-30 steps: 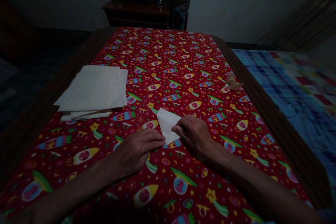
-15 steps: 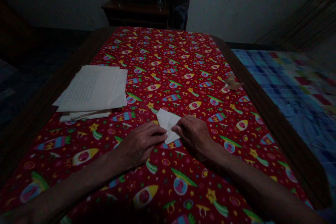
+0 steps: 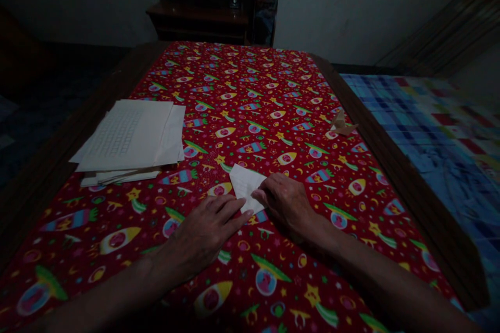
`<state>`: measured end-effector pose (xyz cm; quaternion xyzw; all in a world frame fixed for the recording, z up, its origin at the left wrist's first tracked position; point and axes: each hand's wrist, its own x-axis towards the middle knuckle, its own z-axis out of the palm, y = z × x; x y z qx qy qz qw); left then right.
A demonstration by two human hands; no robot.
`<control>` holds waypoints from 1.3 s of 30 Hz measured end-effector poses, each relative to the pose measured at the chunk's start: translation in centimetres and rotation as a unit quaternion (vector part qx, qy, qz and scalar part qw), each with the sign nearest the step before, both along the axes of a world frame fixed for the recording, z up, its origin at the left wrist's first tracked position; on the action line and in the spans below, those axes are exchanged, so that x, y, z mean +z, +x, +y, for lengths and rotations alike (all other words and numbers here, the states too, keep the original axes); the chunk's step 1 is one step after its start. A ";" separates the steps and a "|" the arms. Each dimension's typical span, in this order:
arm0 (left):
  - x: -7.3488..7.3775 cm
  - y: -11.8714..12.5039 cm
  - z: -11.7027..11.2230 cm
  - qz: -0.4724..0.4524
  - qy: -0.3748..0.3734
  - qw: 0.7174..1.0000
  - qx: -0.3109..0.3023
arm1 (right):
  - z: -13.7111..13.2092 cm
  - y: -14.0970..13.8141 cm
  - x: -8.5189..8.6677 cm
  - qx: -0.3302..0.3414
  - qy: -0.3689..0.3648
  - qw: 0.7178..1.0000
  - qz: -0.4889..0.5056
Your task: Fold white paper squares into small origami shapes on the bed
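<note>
One angular, creased white paper (image 3: 244, 182): right hand (image 3: 287, 200) pinching it; left hand (image 3: 207, 229) narrow at near corner, grip unclear.

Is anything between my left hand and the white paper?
Nothing visible: the left hand has its fingers at the near-left edge of the paper, and the right hand is at its right side.

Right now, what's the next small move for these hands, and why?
Probably a light press with the left hand at the white paper's near corner, using the right hand as a brace: the left fingertips are at that corner, and the right hand covers the paper's right side.
</note>
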<state>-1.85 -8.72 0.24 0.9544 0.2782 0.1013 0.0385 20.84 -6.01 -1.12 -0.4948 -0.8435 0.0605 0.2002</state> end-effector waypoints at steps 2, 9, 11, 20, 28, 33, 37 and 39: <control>-0.1 0.0 0.0 0.002 0.001 1.000 0.001 | 0.0 0.0 0.0 -0.002 0.005 1.000 -0.003; -0.2 0.2 -0.1 0.009 0.010 1.000 0.002 | 0.0 -0.2 0.3 -0.001 0.020 1.000 -0.008; -0.2 0.2 -0.1 0.012 0.009 1.000 0.004 | 0.0 -0.1 0.6 -0.010 0.034 0.999 0.005; -0.3 0.4 -0.1 0.004 0.000 1.000 0.013 | -5.6 -0.3 0.9 0.135 0.116 0.984 -0.012; -0.1 0.4 0.0 0.002 0.000 1.000 0.015 | -6.7 2.1 0.8 0.131 0.006 0.984 -0.121; -0.2 0.3 0.1 0.002 0.002 1.000 0.010 | -6.3 2.9 1.0 0.089 0.042 0.989 -0.114; -0.3 0.3 0.0 -0.004 0.006 1.000 0.010 | -6.1 1.1 0.8 0.107 0.066 0.989 -0.075; -0.4 0.3 0.0 -0.007 0.008 1.000 0.013 | -5.7 0.5 0.6 0.126 0.045 0.989 -0.065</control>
